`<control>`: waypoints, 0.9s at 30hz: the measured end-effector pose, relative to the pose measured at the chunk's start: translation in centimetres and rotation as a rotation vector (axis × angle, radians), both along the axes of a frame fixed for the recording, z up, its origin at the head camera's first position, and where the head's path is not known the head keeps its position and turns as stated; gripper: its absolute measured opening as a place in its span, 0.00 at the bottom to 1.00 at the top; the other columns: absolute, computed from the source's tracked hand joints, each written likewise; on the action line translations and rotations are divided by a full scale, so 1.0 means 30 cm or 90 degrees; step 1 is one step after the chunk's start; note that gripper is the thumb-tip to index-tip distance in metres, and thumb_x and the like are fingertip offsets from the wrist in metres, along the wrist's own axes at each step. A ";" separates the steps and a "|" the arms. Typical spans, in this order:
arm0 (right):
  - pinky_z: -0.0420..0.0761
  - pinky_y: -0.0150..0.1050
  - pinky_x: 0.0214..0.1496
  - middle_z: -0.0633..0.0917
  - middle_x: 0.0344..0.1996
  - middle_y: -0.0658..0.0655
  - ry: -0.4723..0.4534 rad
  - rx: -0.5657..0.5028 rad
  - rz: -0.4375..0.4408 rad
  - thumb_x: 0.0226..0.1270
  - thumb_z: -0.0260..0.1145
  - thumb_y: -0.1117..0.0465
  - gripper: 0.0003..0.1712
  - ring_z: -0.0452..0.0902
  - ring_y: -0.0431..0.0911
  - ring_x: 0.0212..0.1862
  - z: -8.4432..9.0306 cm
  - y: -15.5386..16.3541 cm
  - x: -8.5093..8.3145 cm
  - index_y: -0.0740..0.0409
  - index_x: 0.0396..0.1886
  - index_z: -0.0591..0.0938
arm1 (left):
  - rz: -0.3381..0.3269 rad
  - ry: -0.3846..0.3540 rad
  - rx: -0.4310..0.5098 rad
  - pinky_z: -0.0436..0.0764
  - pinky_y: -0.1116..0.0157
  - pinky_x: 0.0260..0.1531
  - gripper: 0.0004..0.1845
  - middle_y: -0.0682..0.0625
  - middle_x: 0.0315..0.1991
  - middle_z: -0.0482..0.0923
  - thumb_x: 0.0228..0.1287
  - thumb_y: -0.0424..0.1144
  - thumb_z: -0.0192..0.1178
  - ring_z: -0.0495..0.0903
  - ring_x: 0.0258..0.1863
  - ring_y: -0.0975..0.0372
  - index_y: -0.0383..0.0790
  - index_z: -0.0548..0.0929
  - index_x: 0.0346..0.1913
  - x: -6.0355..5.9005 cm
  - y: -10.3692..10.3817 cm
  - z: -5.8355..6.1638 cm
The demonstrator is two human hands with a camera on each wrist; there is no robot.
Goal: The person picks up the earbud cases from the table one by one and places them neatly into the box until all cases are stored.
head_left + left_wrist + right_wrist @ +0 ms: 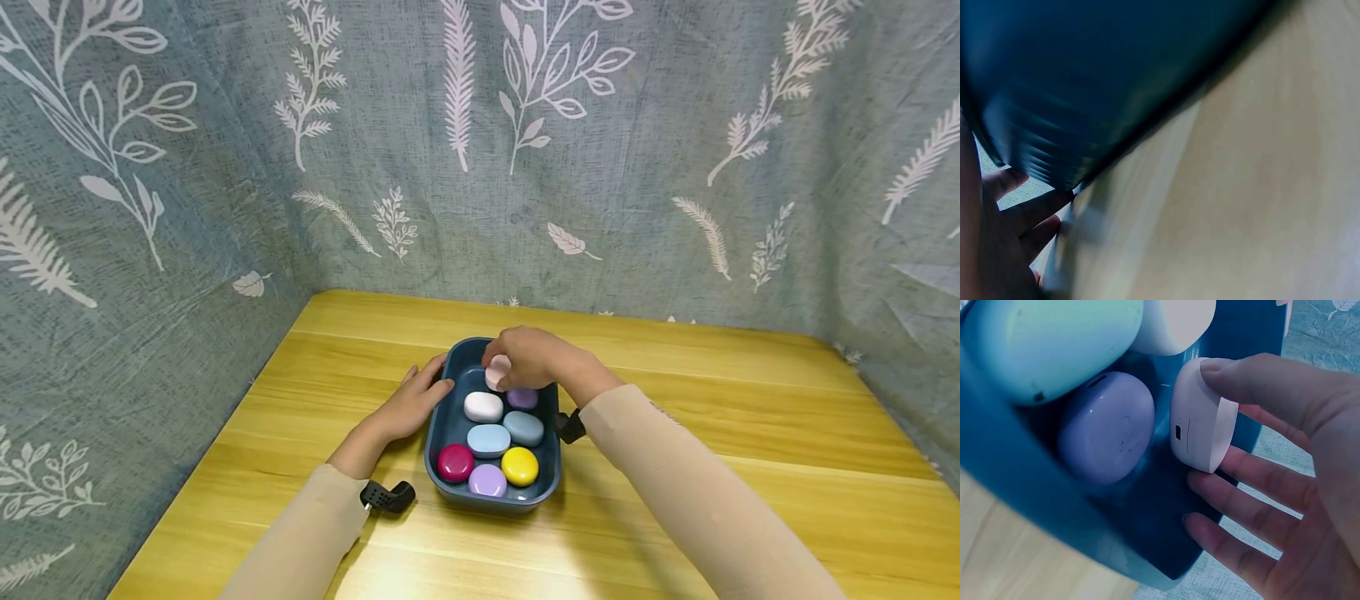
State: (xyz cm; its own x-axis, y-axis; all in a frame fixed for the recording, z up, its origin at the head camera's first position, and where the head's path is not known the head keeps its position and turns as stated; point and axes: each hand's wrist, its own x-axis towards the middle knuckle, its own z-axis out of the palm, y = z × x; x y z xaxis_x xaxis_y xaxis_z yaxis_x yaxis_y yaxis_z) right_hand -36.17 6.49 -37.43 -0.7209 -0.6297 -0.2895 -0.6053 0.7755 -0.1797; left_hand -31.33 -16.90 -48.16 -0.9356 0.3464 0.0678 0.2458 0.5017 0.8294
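Observation:
A dark blue plastic container (442, 425) stands on the table with several smooth, rounded earbud cases in it. My right hand (536, 354) reaches into its far end and pinches a pale pink earbud case (1194, 419), thumb on one side and fingers on the other. That case shows a small port and a seam line. Beside it lies a purple earbud case (1110, 428). My left hand (411, 404) holds the container's left side, its thumb over the rim and its fingers along the outer wall (1085, 81).
Nearer in the container lie a white case (483, 407), a grey-blue case (523, 427), a light blue case (488, 441), a crimson case (455, 462), a lilac case (487, 481) and a yellow case (520, 467). Patterned curtain (450, 208) hangs behind the wooden table (712, 400).

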 end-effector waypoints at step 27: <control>0.80 0.49 0.69 0.82 0.65 0.54 -0.018 0.046 -0.021 0.69 0.74 0.52 0.25 0.78 0.50 0.64 -0.012 -0.033 0.001 0.46 0.64 0.83 | 0.017 -0.006 -0.016 0.34 0.43 0.83 0.33 0.43 0.80 0.64 0.81 0.52 0.44 0.51 0.83 0.45 0.46 0.58 0.83 -0.006 -0.001 -0.011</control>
State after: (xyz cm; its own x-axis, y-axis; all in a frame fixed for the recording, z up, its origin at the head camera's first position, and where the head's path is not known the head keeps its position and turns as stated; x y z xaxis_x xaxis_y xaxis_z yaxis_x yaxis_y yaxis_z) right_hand -36.14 5.50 -37.78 -0.7314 -0.5830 -0.3536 -0.5751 0.8061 -0.1394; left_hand -31.51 -16.94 -48.50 -0.9452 0.3225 0.0501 0.2239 0.5291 0.8185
